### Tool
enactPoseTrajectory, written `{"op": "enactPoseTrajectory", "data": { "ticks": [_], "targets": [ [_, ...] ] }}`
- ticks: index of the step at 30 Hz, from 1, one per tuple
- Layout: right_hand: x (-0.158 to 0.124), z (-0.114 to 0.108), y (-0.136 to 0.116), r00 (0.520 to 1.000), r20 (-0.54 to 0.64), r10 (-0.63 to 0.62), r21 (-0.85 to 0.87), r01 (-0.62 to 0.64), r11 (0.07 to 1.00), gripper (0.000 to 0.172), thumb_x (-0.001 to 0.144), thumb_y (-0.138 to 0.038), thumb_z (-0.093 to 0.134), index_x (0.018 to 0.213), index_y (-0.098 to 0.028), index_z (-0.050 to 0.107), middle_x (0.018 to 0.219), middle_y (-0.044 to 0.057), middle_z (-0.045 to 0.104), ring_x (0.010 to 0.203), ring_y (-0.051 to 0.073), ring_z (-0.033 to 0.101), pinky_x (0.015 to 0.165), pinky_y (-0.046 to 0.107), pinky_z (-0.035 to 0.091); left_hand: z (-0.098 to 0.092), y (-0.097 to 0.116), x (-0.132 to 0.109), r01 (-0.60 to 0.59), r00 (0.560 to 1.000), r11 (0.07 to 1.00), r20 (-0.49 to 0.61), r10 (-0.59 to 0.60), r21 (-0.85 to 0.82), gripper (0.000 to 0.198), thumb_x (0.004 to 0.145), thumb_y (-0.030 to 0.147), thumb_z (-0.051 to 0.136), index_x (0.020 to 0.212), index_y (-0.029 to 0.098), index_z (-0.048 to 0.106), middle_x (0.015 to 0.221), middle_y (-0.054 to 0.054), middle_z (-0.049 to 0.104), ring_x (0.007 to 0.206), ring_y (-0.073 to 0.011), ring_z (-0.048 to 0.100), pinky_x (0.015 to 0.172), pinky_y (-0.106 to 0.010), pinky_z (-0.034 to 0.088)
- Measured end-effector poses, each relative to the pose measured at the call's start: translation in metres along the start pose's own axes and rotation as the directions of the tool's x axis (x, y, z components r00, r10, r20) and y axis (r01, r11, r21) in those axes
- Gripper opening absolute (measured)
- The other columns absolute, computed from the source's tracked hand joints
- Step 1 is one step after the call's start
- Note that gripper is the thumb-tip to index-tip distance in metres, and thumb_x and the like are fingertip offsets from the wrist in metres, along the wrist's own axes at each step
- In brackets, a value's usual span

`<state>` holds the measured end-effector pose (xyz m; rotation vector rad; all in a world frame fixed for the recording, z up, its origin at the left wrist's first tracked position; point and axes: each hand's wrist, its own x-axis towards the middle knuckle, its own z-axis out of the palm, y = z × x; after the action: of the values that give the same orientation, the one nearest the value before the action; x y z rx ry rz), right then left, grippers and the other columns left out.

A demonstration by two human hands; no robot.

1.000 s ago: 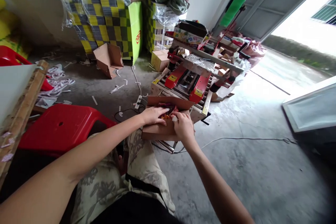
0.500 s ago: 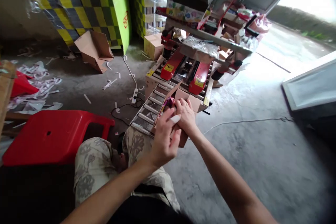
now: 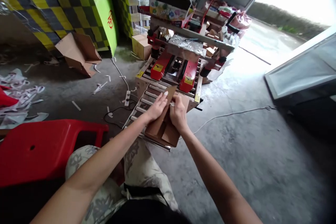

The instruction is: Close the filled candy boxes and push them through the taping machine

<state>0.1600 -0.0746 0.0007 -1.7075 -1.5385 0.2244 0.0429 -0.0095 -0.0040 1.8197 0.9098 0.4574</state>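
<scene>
Cardboard box (image 3: 164, 131) | long axis 7–1 o'clock on roller bed (image 3: 146, 98) | left hand (image 3: 156, 107) flat on it, 11 o'clock | right hand (image 3: 177, 112) curled gripping it, 1 o'clock

A red logo (image 3: 110, 19) on the green carton (image 3: 101, 3), seemingly illegible.

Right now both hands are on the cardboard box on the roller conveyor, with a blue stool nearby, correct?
No. The head view shows the stool is red, not blue. The left hand and right hand are on the cardboard box on the roller conveyor.
</scene>
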Motion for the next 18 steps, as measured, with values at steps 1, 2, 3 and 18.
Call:
{"op": "enactPoseTrajectory", "data": {
  "ticks": [1, 2, 3, 18],
  "targets": [
    [0.001, 0.000, 0.002, 0.997, -0.063, 0.033, 0.046, -0.031, 0.998, 0.018, 0.088, -0.022, 0.033, 0.103, -0.020, 0.043, 0.097, 0.006, 0.056, 0.088, 0.020, 0.054, 0.086, 0.034, 0.043, 0.002, 0.002, -0.003, -0.012, 1.000, 0.998, -0.018, 0.013, 0.067, 0.053, 0.097, 0.037, 0.023, 0.145, 0.014, 0.022, 0.153, -0.006, 0.014, 0.140, -0.0188, 0.012, 0.116, -0.033, 0.012],
    [0.002, 0.001, 0.003, 0.991, -0.123, 0.058, 0.079, -0.048, 0.996, 0.017, 0.087, -0.023, 0.033, 0.100, -0.020, 0.043, 0.096, 0.007, 0.055, 0.088, 0.020, 0.053, 0.084, 0.033, 0.044, 0.003, 0.004, -0.005, -0.012, 0.999, 0.990, -0.029, 0.016, 0.144, 0.053, 0.097, 0.036, 0.026, 0.146, 0.016, 0.021, 0.154, -0.006, 0.009, 0.141, -0.0203, 0.011, 0.115, -0.034, 0.012],
    [0.003, 0.002, 0.005, 0.982, -0.173, 0.076, 0.105, -0.058, 0.993, 0.016, 0.086, -0.023, 0.033, 0.098, -0.020, 0.043, 0.096, 0.007, 0.054, 0.088, 0.019, 0.053, 0.084, 0.033, 0.044, 0.004, 0.006, -0.006, -0.003, 0.999, 0.974, -0.033, 0.011, 0.227, 0.053, 0.097, 0.037, 0.028, 0.146, 0.018, 0.021, 0.154, -0.007, 0.006, 0.140, -0.0227, 0.014, 0.115, -0.036, 0.016],
    [0.002, 0.004, 0.012, 0.943, -0.297, 0.148, -0.142, -0.197, 0.970, 0.013, 0.085, -0.020, 0.038, 0.094, -0.017, 0.048, 0.099, 0.012, 0.049, 0.095, 0.026, 0.044, 0.089, 0.043, 0.039, 0.019, 0.018, -0.032, 0.067, 0.997, 0.843, -0.076, -0.031, 0.533, 0.055, 0.093, 0.038, 0.034, 0.145, 0.022, 0.024, 0.152, -0.015, 0.004, 0.127, -0.0354, 0.039, 0.103, -0.043, 0.036]
  ]
}}
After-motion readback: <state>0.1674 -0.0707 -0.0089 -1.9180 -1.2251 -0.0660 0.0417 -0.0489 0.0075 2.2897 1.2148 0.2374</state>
